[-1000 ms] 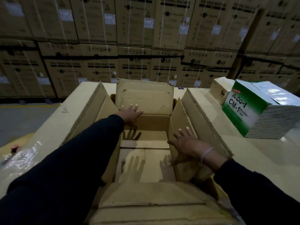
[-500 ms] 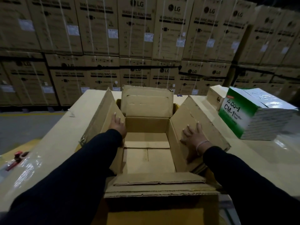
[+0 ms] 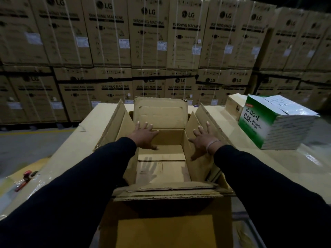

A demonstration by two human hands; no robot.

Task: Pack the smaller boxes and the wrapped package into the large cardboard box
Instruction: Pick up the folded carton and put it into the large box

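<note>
Reaching into the large cardboard box (image 3: 161,167), both hands are spread flat, holding nothing. Far left of the fingers, a red tool (image 3: 26,176) lies on the counter (image 3: 71,149), too blurred to name. The left hand (image 3: 145,137) has its fingers splayed over the far wall, tips at the back flap's fold. The right hand (image 3: 203,138), fingers apart, presses the right flap outward. The box interior below shows only its bottom flaps. Right of the fingers, well apart, sits the wrapped package (image 3: 275,124), green-and-white and glossy; likely dense and slick, so best taken underneath at two opposite edges. Behind it a smaller box (image 3: 234,104) peeks out, mostly hidden; probably light and stiff. Any further boxes are out of sight.
</note>
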